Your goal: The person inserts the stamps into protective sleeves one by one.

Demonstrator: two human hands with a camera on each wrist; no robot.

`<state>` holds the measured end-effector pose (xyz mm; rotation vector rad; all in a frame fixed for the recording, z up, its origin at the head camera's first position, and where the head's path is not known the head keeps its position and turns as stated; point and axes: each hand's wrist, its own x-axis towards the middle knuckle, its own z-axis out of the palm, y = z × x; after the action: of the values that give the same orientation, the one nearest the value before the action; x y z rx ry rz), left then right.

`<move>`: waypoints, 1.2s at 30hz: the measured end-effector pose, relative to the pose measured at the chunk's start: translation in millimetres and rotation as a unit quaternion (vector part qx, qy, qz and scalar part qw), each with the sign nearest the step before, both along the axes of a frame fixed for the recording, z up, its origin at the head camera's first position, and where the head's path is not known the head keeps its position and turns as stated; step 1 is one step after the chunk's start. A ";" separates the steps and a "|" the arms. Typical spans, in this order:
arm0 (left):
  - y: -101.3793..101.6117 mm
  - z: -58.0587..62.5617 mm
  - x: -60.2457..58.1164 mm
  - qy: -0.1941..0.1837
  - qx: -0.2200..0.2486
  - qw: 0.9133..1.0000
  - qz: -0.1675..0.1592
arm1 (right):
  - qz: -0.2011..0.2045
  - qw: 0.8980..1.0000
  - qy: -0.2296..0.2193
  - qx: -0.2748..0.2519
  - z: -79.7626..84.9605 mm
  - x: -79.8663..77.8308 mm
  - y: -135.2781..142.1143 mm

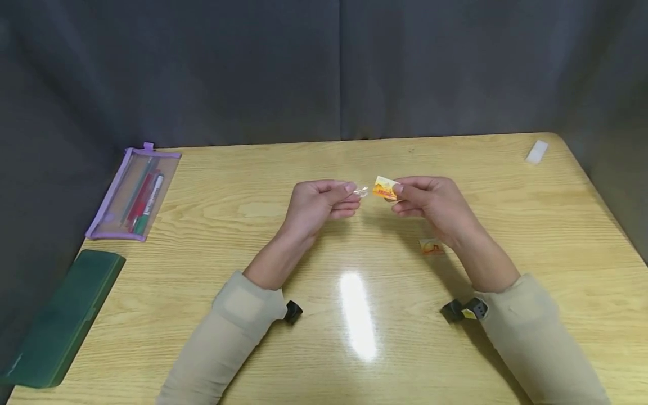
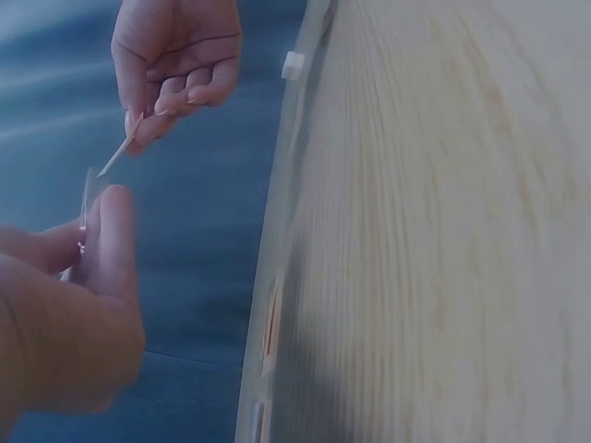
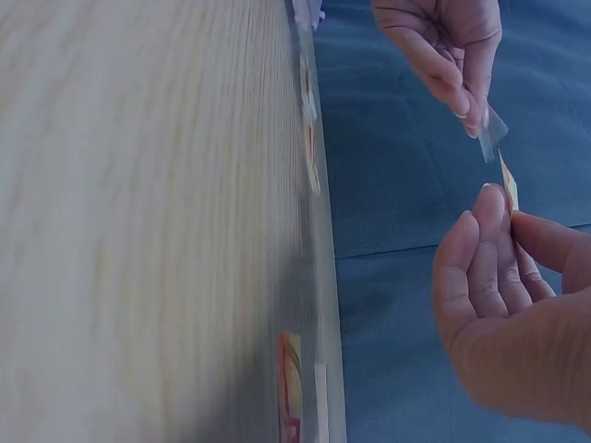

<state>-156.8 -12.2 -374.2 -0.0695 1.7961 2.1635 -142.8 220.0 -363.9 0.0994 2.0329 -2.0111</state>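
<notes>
Between thumb and fingers, my left hand [image 1: 319,207] pinches a small piece of clear plastic film [image 1: 361,192], which catches the light. My right hand [image 1: 437,203] pinches a small yellow and orange printed card [image 1: 385,188] by its right edge. Both are held up above the table, facing each other with a narrow gap between. In the right wrist view the card [image 3: 509,187] is seen nearly edge-on, just below the film [image 3: 493,135]. A second small piece with orange print [image 1: 432,246] lies on the table below my right hand.
At the left lies a purple-edged mesh pouch [image 1: 91,228] holding several pens. A dark green case [image 1: 66,315] sits nearer me along the left edge. A small white block [image 1: 536,152] lies at the far right corner. A dark curtain [image 1: 243,73] hangs behind the wooden table [image 1: 324,253].
</notes>
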 end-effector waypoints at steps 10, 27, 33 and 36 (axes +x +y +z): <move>2.1 -4.8 -2.5 -0.005 0.013 0.999 -0.035 | 0.032 0.999 -0.032 0.015 -6.6 -7.6 5.5; 3.7 -8.5 -0.6 0.000 -0.030 0.999 -0.014 | 0.056 0.996 -0.023 0.060 -2.5 -6.4 5.8; 3.7 -7.1 2.0 0.024 -0.050 0.998 -0.009 | 0.070 0.992 -0.011 0.101 -0.8 -5.5 5.7; 4.2 -6.4 3.2 0.032 -0.057 0.998 -0.012 | 0.076 0.991 -0.007 0.109 0.7 -4.9 5.7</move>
<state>-153.6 -8.0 -380.5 -0.0059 1.9447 2.0682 -147.7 225.6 -363.3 0.0020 2.1749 -1.6891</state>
